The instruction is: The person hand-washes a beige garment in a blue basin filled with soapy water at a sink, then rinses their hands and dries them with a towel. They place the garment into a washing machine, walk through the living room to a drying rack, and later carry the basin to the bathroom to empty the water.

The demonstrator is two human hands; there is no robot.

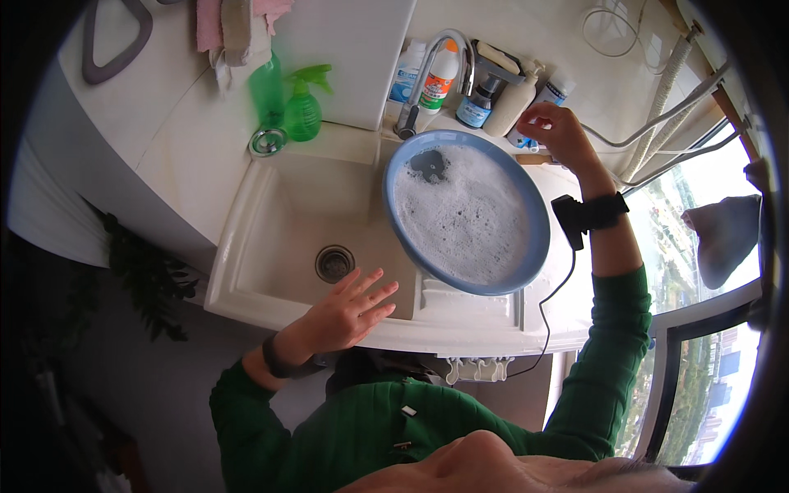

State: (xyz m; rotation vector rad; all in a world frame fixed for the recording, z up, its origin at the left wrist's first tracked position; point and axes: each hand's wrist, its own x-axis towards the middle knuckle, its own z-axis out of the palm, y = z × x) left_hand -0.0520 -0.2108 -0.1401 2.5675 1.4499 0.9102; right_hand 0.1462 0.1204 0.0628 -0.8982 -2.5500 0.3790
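Observation:
My left hand (343, 315) hovers over the front rim of the white sink (296, 185), fingers spread and holding nothing. A blue basin (542, 228) of foamy water stands tilted over the sink's right part and the ribbed washboard (471, 303). One dark patch without foam shows near its back left. Beyond the basin's back right side, my right hand (553, 130) has curled fingers, close to a pump bottle (515, 101) and a leaning spray can (550, 92). Whether its fingers hold anything is hidden. Below that hand lies a brown handle (534, 159) on the ledge.
A chrome faucet (425, 68) arches behind the basin, beside several cleaner bottles (439, 80). Green spray bottles (302, 114) stand at the back left near hanging cloths (237, 31). The drain (335, 264) is left of the basin. Hoses (659, 105) run along the right, near a window.

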